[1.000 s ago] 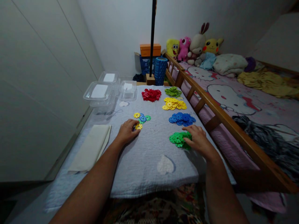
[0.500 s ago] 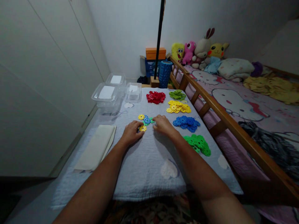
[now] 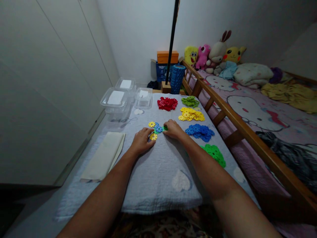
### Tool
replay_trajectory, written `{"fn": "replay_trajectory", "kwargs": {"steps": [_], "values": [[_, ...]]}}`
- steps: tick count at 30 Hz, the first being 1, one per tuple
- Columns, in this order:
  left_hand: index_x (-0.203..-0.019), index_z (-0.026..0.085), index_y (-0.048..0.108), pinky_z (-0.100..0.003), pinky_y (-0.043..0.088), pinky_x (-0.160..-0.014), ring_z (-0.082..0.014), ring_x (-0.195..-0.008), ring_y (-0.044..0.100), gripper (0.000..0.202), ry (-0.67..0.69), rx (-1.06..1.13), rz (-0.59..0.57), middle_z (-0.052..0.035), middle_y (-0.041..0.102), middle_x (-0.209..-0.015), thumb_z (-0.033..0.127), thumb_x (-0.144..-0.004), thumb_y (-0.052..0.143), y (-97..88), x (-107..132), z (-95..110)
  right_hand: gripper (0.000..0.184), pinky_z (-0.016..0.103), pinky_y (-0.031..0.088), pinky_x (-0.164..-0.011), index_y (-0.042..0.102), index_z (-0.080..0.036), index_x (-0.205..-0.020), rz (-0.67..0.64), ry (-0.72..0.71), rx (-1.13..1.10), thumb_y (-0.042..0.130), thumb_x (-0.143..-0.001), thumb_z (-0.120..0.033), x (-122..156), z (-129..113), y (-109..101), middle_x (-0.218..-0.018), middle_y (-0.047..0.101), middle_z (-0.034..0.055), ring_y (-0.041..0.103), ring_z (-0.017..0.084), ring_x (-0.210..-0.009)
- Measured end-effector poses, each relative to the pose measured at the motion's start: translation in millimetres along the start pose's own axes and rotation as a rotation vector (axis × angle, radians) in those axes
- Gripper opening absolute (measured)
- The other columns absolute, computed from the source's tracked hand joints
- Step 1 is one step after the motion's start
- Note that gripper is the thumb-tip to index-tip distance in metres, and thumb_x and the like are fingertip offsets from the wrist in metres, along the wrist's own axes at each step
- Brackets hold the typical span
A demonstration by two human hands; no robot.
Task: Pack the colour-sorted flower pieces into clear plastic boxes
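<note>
A small cluster of joined snowflake discs (image 3: 156, 128), yellow, blue and green, lies on the grey quilted cloth (image 3: 158, 178). My left hand (image 3: 141, 141) rests curled at the cluster's near left, fingertips on a yellow disc. My right hand (image 3: 173, 129) is curled at the cluster's right edge, fingers pinched on a green disc there. To the right lie sorted piles of discs: red (image 3: 167, 103), light green (image 3: 190, 100), yellow (image 3: 191, 114), blue (image 3: 200, 131) and green (image 3: 214, 154).
Clear plastic boxes (image 3: 116, 100) stand at the cloth's far left. A folded cream cloth (image 3: 104, 155) lies at the left. A wooden bed rail (image 3: 237, 127) runs along the right, with plush toys (image 3: 215, 51) beyond. A black pole (image 3: 172, 43) rises behind the table.
My right hand left the green pile at the right and came over to the small cluster, closing on a green disc at its right edge. My left hand stayed at the cluster.
</note>
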State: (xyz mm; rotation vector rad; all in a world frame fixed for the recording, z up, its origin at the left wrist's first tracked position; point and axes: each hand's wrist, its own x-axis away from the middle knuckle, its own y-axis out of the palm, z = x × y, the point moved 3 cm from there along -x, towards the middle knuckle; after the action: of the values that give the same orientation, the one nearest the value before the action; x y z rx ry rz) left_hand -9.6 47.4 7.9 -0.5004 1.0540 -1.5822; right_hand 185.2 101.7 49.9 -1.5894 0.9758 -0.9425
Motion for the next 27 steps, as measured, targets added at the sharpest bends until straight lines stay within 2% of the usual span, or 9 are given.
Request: {"fn": "replay_trajectory", "kwargs": {"steps": [4, 10, 14, 16, 18, 22, 27], "values": [[-0.133, 0.024, 0.063, -0.048, 0.047, -0.106, -0.0327, -0.124, 0.061, 0.051, -0.002, -0.019, 0.007, -0.0121, 0.063, -0.133, 0.035, -0.083, 0.068, 2.9, 1, 0, 0.029, 0.031, 0.046, -0.09, 0.075, -0.016, -0.114, 0.008, -0.045, -0.019, 0.068, -0.089, -0.028, 19, 19, -12, -0.114, 0.069, 0.0137, 0.062, 0.024, -0.104], [-0.123, 0.026, 0.069, -0.046, 0.048, -0.105, -0.0308, -0.121, 0.062, 0.041, -0.019, 0.02, 0.011, -0.0103, 0.066, -0.129, 0.043, -0.085, 0.067, 0.5, 0, 1, 0.033, 0.034, 0.049, -0.092, 0.076, -0.019, -0.114, 0.103, -0.073, -0.128, 0.072, -0.082, -0.024, 69, 79, -38, -0.111, 0.074, 0.0099, 0.065, 0.024, -0.102], [-0.113, 0.022, 0.073, -0.044, 0.047, -0.107, -0.0276, -0.118, 0.064, 0.043, -0.024, 0.183, 0.019, -0.011, 0.071, -0.122, 0.051, -0.097, 0.046, -5.3, -2, 3, 0.036, 0.038, 0.051, -0.096, 0.075, -0.02, -0.118, 0.106, -0.064, -0.174, 0.069, -0.083, -0.025, 108, 110, -51, -0.115, 0.073, 0.0104, 0.067, 0.026, -0.106], [-0.11, 0.021, 0.073, -0.043, 0.048, -0.108, -0.0261, -0.117, 0.065, 0.051, -0.049, 0.289, 0.038, -0.011, 0.073, -0.12, 0.049, -0.101, 0.033, -7.3, -1, 2, 0.038, 0.04, 0.051, -0.099, 0.074, -0.02, -0.119, 0.076, -0.068, -0.177, 0.069, -0.083, -0.026, 127, 117, -53, -0.115, 0.072, 0.0108, 0.066, 0.027, -0.109], [-0.11, 0.02, 0.073, -0.042, 0.05, -0.106, -0.0254, -0.113, 0.067, 0.055, -0.106, 0.37, 0.063, -0.0108, 0.075, -0.117, 0.049, -0.101, 0.028, -7.7, 0, 0, 0.038, 0.041, 0.051, -0.1, 0.075, -0.021, -0.119, 0.048, -0.062, -0.176, 0.069, -0.082, -0.027, 144, 121, -53, -0.115, 0.072, 0.0103, 0.067, 0.027, -0.11], [-0.11, 0.018, 0.074, -0.042, 0.054, -0.101, -0.0252, -0.106, 0.069, 0.051, -0.182, 0.399, 0.095, -0.0098, 0.077, -0.112, 0.047, -0.098, 0.033, -6.5, 1, -4, 0.037, 0.042, 0.051, -0.103, 0.076, -0.023, -0.118, 0.026, -0.033, -0.181, 0.069, -0.082, -0.03, 169, 128, -49, -0.114, 0.072, 0.0095, 0.066, 0.028, -0.112], [-0.104, 0.022, 0.074, -0.041, 0.053, -0.103, -0.0244, -0.104, 0.07, 0.034, -0.192, 0.372, 0.111, -0.0052, 0.079, -0.108, 0.032, -0.088, 0.046, -6.7, -1, -5, 0.038, 0.042, 0.051, -0.102, 0.076, -0.026, -0.118, 0.025, -0.011, -0.189, 0.07, -0.08, -0.028, 185, 135, -40, -0.115, 0.071, 0.0084, 0.065, 0.028, -0.114]]}}
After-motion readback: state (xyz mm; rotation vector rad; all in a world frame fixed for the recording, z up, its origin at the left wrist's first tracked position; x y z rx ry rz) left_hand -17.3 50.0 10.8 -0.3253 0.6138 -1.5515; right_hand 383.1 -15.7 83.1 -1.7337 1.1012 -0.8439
